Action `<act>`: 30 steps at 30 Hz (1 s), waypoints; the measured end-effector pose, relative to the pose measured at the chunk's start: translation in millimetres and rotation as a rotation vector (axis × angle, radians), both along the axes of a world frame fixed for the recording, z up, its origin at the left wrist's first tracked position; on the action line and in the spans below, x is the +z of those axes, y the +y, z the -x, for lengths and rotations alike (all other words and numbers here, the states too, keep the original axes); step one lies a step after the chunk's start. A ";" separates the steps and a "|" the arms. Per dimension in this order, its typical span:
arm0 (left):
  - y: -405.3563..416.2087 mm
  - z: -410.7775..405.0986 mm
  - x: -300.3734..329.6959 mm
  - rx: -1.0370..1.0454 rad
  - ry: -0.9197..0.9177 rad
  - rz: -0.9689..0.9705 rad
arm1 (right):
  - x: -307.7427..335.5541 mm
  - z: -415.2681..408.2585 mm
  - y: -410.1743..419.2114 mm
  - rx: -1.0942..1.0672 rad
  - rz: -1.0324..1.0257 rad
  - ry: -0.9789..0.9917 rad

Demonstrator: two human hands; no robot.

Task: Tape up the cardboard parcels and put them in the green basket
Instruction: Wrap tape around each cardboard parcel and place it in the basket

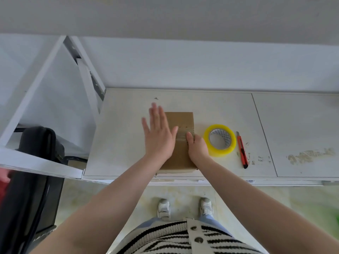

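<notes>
No readable text, label, brand, number or sign is being shown anywhere in the view, and only faint, illegible dark marks are being seen on the cardboard parcel [180, 123] beside its tape strip.

Packing workroom: worn bench [128, 153], tape roll [220, 142]

Bright, even daylight; soft faint shadows on surface [128, 143]. Wide-angle bending at edges. Fingertips of left hand [158, 133] motion-blurred; corners soft, slightly smeared overall.
</notes>
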State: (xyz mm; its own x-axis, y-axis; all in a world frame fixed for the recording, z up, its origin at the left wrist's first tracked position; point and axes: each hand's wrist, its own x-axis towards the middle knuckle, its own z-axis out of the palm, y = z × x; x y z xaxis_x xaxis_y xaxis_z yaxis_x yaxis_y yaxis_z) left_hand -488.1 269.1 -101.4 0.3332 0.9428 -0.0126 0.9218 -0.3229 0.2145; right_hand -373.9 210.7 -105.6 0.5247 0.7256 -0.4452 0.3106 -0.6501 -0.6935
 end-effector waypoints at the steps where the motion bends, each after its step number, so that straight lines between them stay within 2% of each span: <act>1: 2.9 -9.4 1.5 -0.068 0.027 -0.014 | 0.3 0.2 0.2 0.002 -0.002 -0.007; 6: 9.8 -18.9 -11.4 -0.152 0.165 0.052 | -1.4 -0.3 0.7 0.009 -0.021 -0.025; 12: 20.4 -14.5 -2.7 -0.222 0.138 0.115 | 7.9 2.6 0.7 0.007 -0.016 0.003; 14: 15.6 -8.3 -0.4 -0.164 0.091 0.130 | 12.0 2.6 -4.3 -0.023 -0.065 0.135; 17: 5.2 1.7 1.8 0.026 -0.095 0.200 | 24.6 1.5 -13.0 -0.074 -0.149 0.393; 19: 4.0 4.6 8.9 0.108 -0.307 0.365 | 29.9 -0.8 -15.5 -0.060 -0.210 0.437; 24: 6.3 2.8 26.2 0.231 -0.720 0.729 | 34.1 -5.0 -9.2 -0.042 -0.359 0.121; 27: 2.0 3.5 23.0 0.394 -0.934 0.918 | 33.6 -6.6 -4.8 -0.060 -0.229 0.117; 30: 1.0 6.7 18.2 0.504 -1.116 1.004 | 31.9 -0.4 -2.4 -0.020 -0.044 0.310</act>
State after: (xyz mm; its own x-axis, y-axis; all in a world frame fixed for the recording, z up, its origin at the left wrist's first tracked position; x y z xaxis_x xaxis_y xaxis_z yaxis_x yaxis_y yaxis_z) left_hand -494.8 270.1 -83.2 0.2695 0.7138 -0.6465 0.1250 0.6397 0.7584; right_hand -373.5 208.2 -73.7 0.3834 0.7388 -0.5542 0.0675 -0.6209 -0.7810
